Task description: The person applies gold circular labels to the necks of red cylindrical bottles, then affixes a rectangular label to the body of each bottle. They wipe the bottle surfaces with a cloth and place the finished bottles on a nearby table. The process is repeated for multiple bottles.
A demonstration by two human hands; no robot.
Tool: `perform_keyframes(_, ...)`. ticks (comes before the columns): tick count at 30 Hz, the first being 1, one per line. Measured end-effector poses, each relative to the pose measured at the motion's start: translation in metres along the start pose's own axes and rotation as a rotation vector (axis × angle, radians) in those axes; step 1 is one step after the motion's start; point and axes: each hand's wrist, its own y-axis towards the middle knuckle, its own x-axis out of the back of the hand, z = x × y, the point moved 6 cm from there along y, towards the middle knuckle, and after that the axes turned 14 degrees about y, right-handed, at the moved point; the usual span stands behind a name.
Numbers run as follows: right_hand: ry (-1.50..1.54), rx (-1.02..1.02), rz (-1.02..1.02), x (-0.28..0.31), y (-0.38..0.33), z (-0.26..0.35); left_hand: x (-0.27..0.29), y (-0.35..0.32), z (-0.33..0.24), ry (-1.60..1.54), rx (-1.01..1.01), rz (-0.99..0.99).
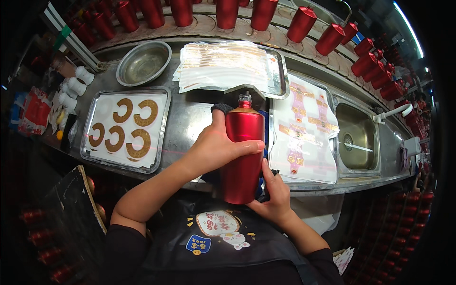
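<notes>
I hold a glossy red bottle (242, 171) upright over the front edge of the steel counter. It has a gold ring at the shoulder and a clear, uncapped neck. My left hand (222, 145) is closed round its upper body, thumb across the front; a dark cover shows on one fingertip. Low on the bottle's right side, my right hand (275, 192) grips near the base, with a black band on one finger. Left of the bottle, a metal tray (167, 114) bears a white sheet with several gold C-shaped labels (137, 145). To the right lie pink-and-gold decal sheets (304, 128).
Behind the bottle, a tray (284, 71) carries stacked white-and-gold sheets (223, 66). A metal bowl (142, 64) stands at the back left; a sink (358, 137) with a white tap (394, 113) is at the right. Red bottles (182, 12) line a curved slatted conveyor (204, 29) beyond.
</notes>
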Motion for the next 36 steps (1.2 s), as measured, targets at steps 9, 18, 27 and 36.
perform_keyframes(9, -0.016, -0.100, -0.010, -0.006, 0.002, -0.007, 0.001, 0.006, -0.008, 0.244, 0.050, -0.051)
perform_keyframes(18, -0.022, -0.214, 0.025, -0.015, 0.001, -0.010, -0.003, 0.006, 0.000, 0.248, 0.081, -0.135)
perform_keyframes(27, 0.302, -0.476, 0.025, 0.032, -0.006, -0.016, 0.077, 0.026, 0.045, -0.079, -0.081, -0.436)
perform_keyframes(36, 0.385, -0.486, -0.157, 0.046, 0.006, -0.027, 0.204, 0.195, 0.100, 0.431, 0.147, -0.689)
